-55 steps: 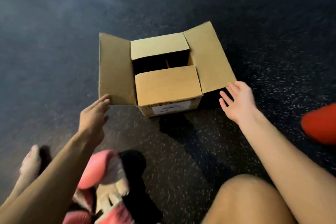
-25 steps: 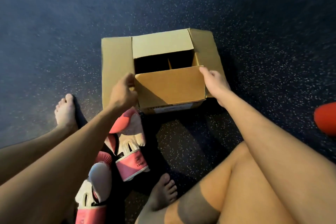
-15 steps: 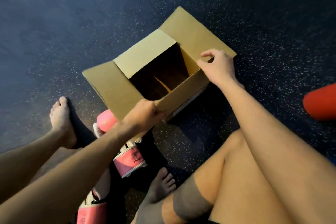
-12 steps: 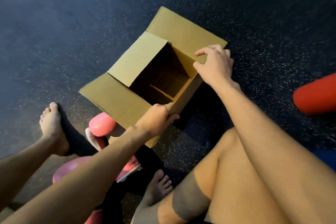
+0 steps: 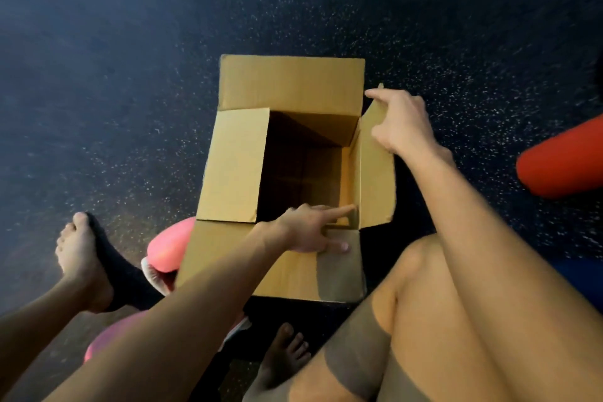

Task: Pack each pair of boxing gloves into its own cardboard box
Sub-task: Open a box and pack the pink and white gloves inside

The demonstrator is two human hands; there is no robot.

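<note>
1. Box (image 5: 290,85) mid-frame, top open.
2. Left hand (image 5: 310,232) flat on near flap (image 5: 293,274), fingers straight, gripping nothing.
3. Right hand (image 5: 401,124) against right flap (image 5: 375,179); grip unclear.
4. Gloves (image 5: 166,248) lower left, partly under near flap.

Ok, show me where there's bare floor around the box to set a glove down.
Bare floor lies beyond the far flap of the cardboard box, and beside its left flap, past the left foot. The box looks empty inside. Crowded: the near side, with pink gloves, feet and legs; the right side, with the right hand, arm and a red object.
</note>
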